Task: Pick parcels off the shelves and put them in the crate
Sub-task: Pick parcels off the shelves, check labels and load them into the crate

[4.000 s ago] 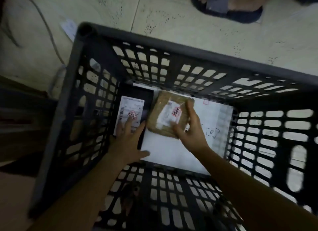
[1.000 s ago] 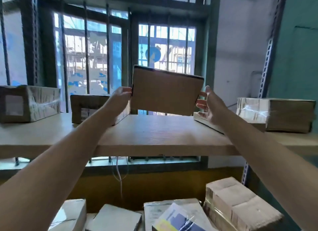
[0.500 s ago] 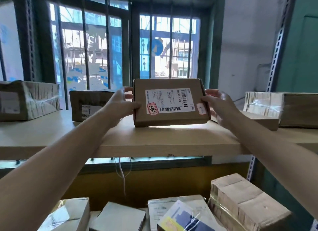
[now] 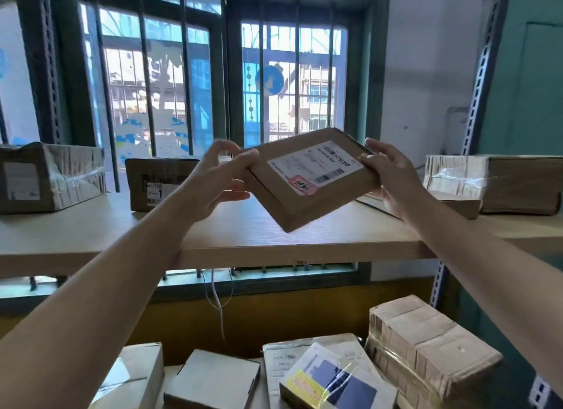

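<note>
A flat brown cardboard parcel [image 4: 292, 195] with a white shipping label and a red sticker hangs tilted above the wooden shelf [image 4: 243, 235], its label facing me. My left hand [image 4: 216, 180] grips its left corner and my right hand [image 4: 393, 177] holds its right end. The crate is out of view.
More parcels stand on the same shelf: a wrapped box [image 4: 48, 177] far left, a brown box [image 4: 152, 183] behind my left hand, taped boxes [image 4: 499, 180] at right. Several parcels [image 4: 420, 347] lie on the level below. A barred window is behind; metal uprights [image 4: 478, 83] stand at right.
One second ago the parcel showed its plain back, then its label side, upright on the shelf. Now both hands have lifted it off the shelf and tilted it, right end up.
</note>
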Demonstrator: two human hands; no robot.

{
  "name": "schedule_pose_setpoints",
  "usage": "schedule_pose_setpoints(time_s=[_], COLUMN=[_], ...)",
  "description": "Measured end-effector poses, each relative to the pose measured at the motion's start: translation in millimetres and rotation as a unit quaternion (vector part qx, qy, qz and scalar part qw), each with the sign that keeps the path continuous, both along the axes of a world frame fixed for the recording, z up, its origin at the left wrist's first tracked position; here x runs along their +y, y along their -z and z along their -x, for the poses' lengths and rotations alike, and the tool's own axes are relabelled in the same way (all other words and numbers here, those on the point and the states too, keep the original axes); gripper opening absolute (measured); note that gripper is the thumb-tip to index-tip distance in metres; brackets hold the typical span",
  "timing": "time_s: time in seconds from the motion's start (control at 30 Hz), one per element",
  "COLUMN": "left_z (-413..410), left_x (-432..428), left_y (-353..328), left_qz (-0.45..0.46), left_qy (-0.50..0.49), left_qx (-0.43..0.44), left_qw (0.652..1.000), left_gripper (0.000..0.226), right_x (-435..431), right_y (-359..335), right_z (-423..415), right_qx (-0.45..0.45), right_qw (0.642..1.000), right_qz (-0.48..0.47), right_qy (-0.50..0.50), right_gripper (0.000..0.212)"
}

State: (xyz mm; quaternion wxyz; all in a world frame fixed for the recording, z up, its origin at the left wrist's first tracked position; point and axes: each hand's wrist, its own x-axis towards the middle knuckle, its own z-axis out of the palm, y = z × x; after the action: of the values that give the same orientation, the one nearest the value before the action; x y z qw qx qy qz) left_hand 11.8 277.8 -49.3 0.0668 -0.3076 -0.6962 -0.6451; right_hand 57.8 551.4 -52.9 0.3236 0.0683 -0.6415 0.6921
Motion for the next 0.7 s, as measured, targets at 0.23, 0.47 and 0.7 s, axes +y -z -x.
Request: schedule_pose_setpoints(time_s=[0.23, 0.47, 0.7], left_z=[-46.8, -126.3, -193.9], left_x=[37.6, 147.6, 263.0], left_y=[0.6, 60.0, 273.4], left_qz=[0.098, 0.032, 0.142], left_qy=[0.152, 0.316, 0.242], left_qx=[-0.004, 0.047, -0.097], left_qw=[0.983, 0.947, 0.955], left_gripper=[0.049, 0.078, 0.06], right_x=[-3.3, 49.8, 101.2], right_y=[-2.8, 61.0, 313.0], right_z=[-57.6, -177.1, -289.9], right_qx=[0.029, 0.027, -0.244], right_qw=[0.999, 0.982, 0.93], right_qz=[0.015, 0.031, 0.062], right_qy=[0.02, 0.186, 0.269], right_gripper=[0.015, 0.029, 0.056])
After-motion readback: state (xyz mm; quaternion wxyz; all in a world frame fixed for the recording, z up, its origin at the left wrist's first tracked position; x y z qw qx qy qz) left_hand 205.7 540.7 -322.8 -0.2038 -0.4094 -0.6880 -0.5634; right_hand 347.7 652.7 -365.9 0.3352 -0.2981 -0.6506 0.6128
